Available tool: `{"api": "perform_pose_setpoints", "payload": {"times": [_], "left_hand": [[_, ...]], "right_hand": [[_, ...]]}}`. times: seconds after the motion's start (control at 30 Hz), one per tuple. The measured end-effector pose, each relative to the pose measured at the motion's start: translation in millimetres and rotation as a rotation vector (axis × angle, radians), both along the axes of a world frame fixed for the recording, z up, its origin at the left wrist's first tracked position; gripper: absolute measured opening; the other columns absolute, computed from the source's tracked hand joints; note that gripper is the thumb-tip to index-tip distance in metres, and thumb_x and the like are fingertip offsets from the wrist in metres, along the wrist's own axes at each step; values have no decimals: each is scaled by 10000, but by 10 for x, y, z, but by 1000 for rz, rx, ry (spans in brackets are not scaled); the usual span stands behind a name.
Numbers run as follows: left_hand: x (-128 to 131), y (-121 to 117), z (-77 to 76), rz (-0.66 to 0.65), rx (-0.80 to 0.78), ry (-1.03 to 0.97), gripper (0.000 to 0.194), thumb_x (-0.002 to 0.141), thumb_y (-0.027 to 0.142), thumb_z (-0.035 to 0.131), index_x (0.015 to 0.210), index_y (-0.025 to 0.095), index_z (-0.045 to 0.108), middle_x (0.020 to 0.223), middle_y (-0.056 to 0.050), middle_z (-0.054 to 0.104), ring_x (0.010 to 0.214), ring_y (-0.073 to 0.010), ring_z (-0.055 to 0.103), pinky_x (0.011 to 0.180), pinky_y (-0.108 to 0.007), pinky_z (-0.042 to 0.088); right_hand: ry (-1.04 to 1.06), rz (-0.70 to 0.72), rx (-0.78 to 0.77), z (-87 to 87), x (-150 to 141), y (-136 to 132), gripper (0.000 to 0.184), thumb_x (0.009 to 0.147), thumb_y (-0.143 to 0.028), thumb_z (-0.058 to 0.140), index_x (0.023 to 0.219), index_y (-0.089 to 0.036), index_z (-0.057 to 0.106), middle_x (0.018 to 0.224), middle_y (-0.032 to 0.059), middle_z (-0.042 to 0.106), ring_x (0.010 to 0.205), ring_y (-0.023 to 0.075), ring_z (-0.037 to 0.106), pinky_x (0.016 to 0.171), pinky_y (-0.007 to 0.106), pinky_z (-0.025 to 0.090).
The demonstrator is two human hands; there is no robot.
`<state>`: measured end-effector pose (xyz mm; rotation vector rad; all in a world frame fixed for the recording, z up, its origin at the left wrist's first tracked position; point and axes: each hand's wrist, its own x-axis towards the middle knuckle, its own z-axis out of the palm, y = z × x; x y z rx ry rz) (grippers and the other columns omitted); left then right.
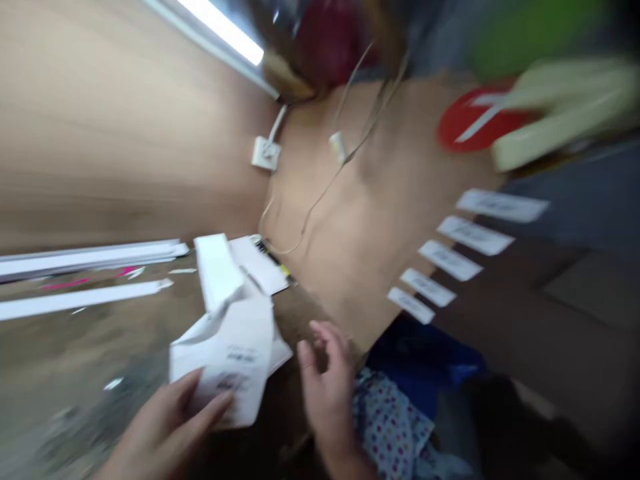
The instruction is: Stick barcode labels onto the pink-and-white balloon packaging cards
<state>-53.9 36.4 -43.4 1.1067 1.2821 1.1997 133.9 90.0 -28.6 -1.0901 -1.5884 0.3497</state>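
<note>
My left hand (pixel 170 413) pinches a white printed paper slip (pixel 245 373) between thumb and fingers at its lower left. The dark print on the slip is too blurred to read. Behind it, more white papers (pixel 217 267) lie overlapping on the worn brown tabletop (pixel 125 347), partly hidden by the slip. To the right, my right hand (pixel 327 380) is raised with fingers loosely bent and apart, and nothing shows in them. Several white labels (pixel 450 260) hang in a slanting row along the edge of a brown panel (pixel 395 200).
White strips (pixel 85 297) and pink scraps lie at the table's left. A white socket (pixel 266 153) and hanging cord (pixel 320 213) sit at the panels' corner. A red disc (pixel 475 123) is at the upper right. Below are dotted cloth (pixel 390 427) and a blue bag (pixel 420 360).
</note>
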Motion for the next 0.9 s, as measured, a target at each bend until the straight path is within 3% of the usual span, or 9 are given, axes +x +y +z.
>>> {"api": "perform_pose_setpoints", "payload": {"times": [0.03,0.17,0.27,0.4,0.53,0.7,0.9], "left_hand": [[5,-65,20,-4,-56,-68,352,669,465,706,874,182,663,871,-55,717,837,-272,656,722,-333,547],[79,-96,9,22,-120,-296,345,666,322,722,940,132,633,881,-67,708,825,-229,639,776,-339,518],[76,-89,-9,-19,-73,-295,281,719,300,685,923,116,627,863,-65,695,795,-191,611,785,-324,493],[20,-125,0,-79,-14,-236,270,802,356,605,917,113,633,859,-60,672,768,-165,566,742,-291,476],[20,-149,-14,-70,-39,-169,257,809,359,583,885,118,633,802,-45,647,742,-168,551,698,-276,461],[25,-185,-32,-96,12,8,237,826,353,545,787,132,621,738,-33,613,745,-172,534,695,-259,435],[-9,-201,-60,-107,21,140,271,837,336,518,636,154,510,606,35,448,602,-103,376,564,-205,349]], "right_hand": [[-35,47,-18,24,26,8,230,817,-277,608,1035,-212,640,1154,98,602,1098,270,535,954,424,435],[-346,457,125,6,-51,7,239,821,-196,625,1055,-231,657,1105,68,642,1113,230,515,972,422,431],[-355,585,26,-25,-150,-47,270,816,-223,652,1086,-234,649,1107,68,644,1095,223,531,957,407,448],[-288,607,-147,-35,-185,-47,199,818,-234,646,1016,-224,668,968,57,674,923,197,609,827,336,510],[-243,571,-194,-14,-214,-13,189,803,-253,658,986,-210,672,967,54,678,899,189,621,806,307,506],[-250,667,-298,-45,-278,-32,111,812,-223,646,913,-211,690,875,24,693,820,163,633,757,271,502],[-186,647,-284,-112,-293,-89,119,859,-213,578,875,-204,696,827,26,688,787,159,633,727,263,496]]}}
